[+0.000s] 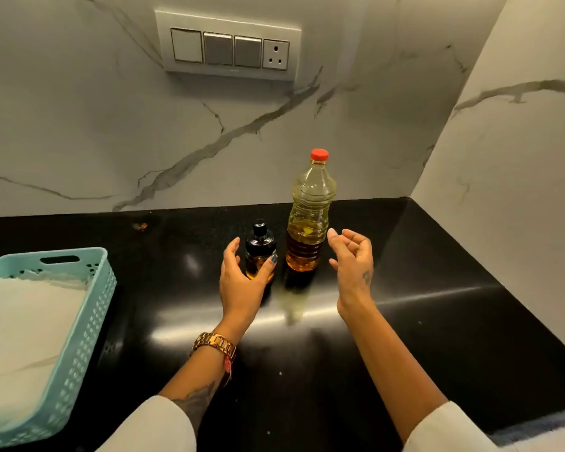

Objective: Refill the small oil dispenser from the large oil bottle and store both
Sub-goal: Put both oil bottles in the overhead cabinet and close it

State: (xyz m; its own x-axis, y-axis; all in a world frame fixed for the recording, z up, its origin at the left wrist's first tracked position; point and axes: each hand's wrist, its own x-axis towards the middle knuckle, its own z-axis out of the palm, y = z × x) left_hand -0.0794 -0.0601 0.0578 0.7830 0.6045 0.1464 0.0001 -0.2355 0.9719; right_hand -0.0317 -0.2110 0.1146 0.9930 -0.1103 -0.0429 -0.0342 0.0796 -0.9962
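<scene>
A small glass oil dispenser (260, 247) with a black pump top stands on the black counter (437, 288), holding a little amber oil. Just right of it stands the large clear oil bottle (309, 216), red cap on, partly filled with yellow oil. My left hand (242, 282) curves around the dispenser's lower half, thumb against its right side and fingers on its left; the grip looks loose. My right hand (353, 259) hovers to the right of the large bottle, fingers apart and curled, not touching it.
A light blue perforated plastic basket (88, 308) sits at the left counter edge. Marble walls close off the back and the right side. A switch panel (229, 47) is mounted on the back wall.
</scene>
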